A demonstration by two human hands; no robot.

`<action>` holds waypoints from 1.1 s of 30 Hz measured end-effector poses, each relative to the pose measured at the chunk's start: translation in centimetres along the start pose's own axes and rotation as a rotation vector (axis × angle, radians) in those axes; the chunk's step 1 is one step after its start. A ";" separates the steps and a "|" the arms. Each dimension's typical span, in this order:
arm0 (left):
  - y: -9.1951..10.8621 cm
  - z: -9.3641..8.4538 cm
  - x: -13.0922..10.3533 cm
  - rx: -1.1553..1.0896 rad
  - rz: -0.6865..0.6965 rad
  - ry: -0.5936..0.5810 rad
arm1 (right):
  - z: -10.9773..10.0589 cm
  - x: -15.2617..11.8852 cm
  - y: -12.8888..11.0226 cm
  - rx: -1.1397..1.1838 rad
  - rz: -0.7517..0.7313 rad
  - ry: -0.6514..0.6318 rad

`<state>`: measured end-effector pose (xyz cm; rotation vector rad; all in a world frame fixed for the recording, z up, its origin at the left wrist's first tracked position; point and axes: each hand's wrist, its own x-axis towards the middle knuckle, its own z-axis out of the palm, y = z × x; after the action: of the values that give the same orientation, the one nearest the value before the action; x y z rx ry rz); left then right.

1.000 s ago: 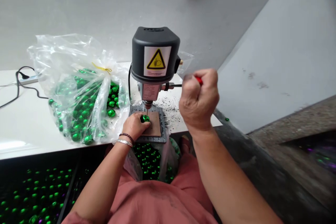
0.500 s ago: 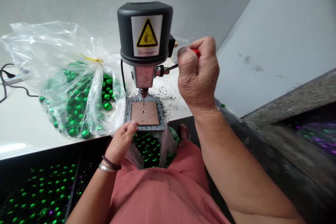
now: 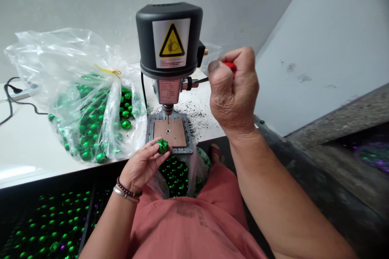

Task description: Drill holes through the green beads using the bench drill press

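Bead (image 3: 162, 146), a shiny green one, sits pinched in the fingertips of the left hand (image 3: 142, 166) just at the near edge of the drill press (image 3: 169, 48) table, short of the brown pad (image 3: 169, 132) with its small hole under the bit. The right hand (image 3: 232, 93) is closed in a fist round the red-tipped lever (image 3: 230, 66), with the bit raised. To do this well, I judge the bead should be seated squarely over the hole and gripped low at its sides, fingers clear of the bit, before the lever is pulled down slowly.
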<state>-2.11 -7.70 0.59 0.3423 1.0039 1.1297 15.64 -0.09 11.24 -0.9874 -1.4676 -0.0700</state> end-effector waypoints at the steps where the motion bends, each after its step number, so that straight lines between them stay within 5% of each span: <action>1: 0.2 0.0 0.5 0.044 0.059 0.016 | 0.0 0.0 0.0 0.002 0.006 -0.002; 8: 1.1 -0.2 5.5 0.756 0.480 0.177 | -0.3 0.0 0.0 0.011 0.001 -0.008; 15: 0.9 1.3 7.0 1.214 0.561 0.280 | -0.7 0.0 0.1 0.015 -0.023 -0.025; 23: 1.1 2.0 7.6 1.394 0.637 0.242 | -0.8 -0.1 0.1 -0.009 0.014 -0.050; 33: 0.8 1.0 8.1 1.345 0.695 0.143 | -0.8 -0.4 0.1 0.036 0.006 -0.046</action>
<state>-1.22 -0.09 -2.34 1.8046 1.7486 0.9021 16.25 -0.65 11.04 -0.9695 -1.5032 -0.0166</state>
